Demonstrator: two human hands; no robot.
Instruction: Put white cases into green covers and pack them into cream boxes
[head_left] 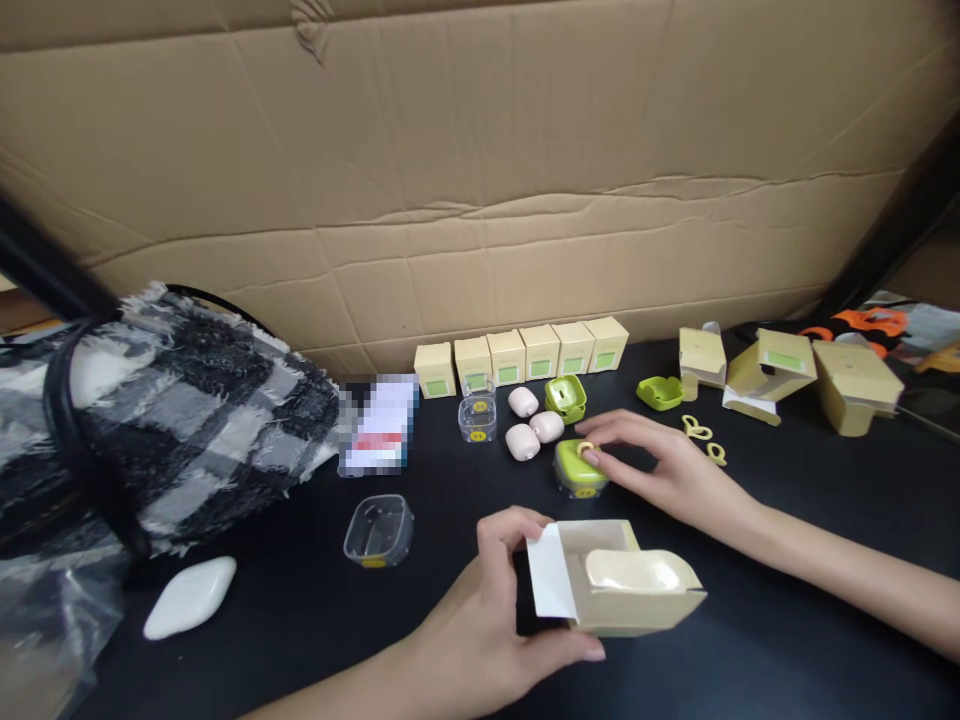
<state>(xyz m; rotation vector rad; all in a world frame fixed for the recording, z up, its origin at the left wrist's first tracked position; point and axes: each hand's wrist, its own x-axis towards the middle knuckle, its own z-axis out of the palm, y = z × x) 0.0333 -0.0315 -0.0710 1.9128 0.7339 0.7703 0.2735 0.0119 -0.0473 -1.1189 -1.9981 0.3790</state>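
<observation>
The left hand (491, 615) is clamped on an opened cream carton (641, 608), fingers at its upper left edge and thumb beneath, with its flaps loose. The right hand (667, 465) has thumb and fingers closed on the lid of a green-lidded clear container (581, 470), which is upright on the black tabletop (300, 640); a yellow ring lies at the thumb tip.

Taking that container as the dial's centre, the held carton is just short of 6 o'clock.

The work looks partway through. At 11 o'clock six small cream boxes (541, 352) stand in a row, apparently closed. Around 2 o'clock three larger cream cartons (780, 382) still have open flaps. Loose pieces also remain: three pale pink pods (523, 442) at 10, a green cup (566, 400) near 12, a green tray (660, 393) between 1 and 2, yellow loops (699, 432) towards 3, and a lidless clear tub (379, 532) between 8 and 9.
</observation>
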